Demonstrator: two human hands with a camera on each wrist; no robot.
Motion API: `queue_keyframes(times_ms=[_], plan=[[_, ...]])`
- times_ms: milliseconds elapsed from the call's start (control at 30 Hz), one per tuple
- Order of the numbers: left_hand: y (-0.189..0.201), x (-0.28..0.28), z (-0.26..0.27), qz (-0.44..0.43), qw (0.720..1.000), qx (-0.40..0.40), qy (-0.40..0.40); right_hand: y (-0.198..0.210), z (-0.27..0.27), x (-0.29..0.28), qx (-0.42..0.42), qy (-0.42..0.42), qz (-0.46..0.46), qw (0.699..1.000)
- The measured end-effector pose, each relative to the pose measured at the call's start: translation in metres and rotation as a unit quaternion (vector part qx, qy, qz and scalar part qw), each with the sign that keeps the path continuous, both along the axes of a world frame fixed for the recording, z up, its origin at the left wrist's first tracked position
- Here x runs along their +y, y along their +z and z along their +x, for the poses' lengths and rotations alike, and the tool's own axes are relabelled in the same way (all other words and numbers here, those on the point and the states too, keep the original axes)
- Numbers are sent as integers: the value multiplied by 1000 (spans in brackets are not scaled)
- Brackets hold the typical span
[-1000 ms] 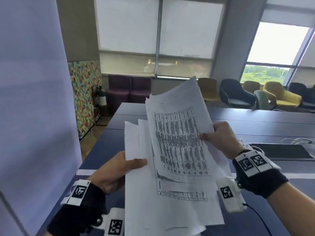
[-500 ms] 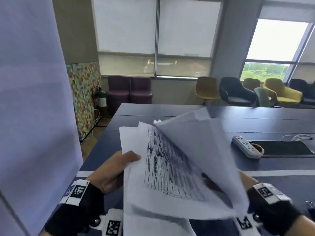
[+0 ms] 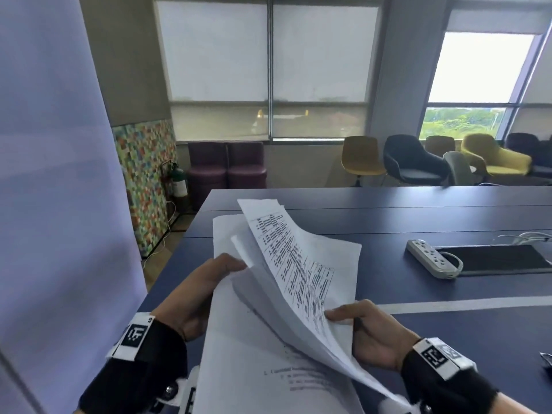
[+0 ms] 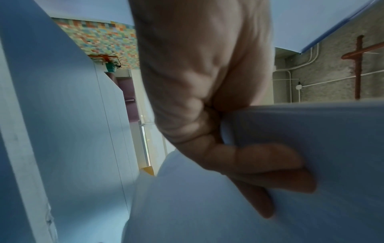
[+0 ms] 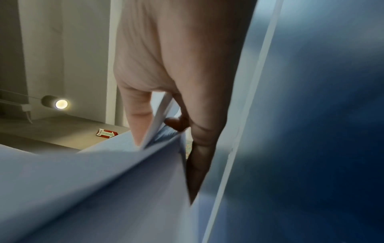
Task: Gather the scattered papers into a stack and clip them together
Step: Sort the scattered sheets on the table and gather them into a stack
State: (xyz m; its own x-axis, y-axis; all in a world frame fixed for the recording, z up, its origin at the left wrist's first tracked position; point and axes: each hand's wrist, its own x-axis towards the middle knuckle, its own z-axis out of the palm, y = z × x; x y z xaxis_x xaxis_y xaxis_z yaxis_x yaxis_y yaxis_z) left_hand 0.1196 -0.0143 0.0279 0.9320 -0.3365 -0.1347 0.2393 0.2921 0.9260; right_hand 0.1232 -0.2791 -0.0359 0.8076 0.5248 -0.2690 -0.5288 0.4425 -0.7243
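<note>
I hold a loose bundle of white papers above the dark blue table. The top sheet carries a printed table and curves upward. My left hand grips the bundle's left edge, thumb on top, and in the left wrist view its fingers lie under the papers. My right hand pinches the right edge of the upper sheets, thumb on top. The right wrist view shows that hand pinching the papers between thumb and fingers. No clip shows clearly in any view.
A white power strip and a black flat device lie on the table to the right. A small dark object peeks in at the right edge. A pale wall panel stands close on my left. Chairs line the windows beyond.
The papers dropped from upright to lower and flatter over the table. My right hand slid from the upper right edge down to the lower right edge. The left hand kept its grip.
</note>
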Motion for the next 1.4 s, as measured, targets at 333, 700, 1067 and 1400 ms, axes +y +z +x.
queue_keyframes(times_ms=[333,700,1067,1400], plan=[[1,8,11,-7,998,-47,-39,27,18,-18,-180,-167,-143,959],[-21,-16,44,228,913,-264,212,76,18,-19,-494,-381,-387,679],[-22,-42,38,253,895,-314,192,31,23,-34,-414,-363,-330,767],[22,-50,57,142,909,-317,233,74,24,-32,-438,-414,-346,719]])
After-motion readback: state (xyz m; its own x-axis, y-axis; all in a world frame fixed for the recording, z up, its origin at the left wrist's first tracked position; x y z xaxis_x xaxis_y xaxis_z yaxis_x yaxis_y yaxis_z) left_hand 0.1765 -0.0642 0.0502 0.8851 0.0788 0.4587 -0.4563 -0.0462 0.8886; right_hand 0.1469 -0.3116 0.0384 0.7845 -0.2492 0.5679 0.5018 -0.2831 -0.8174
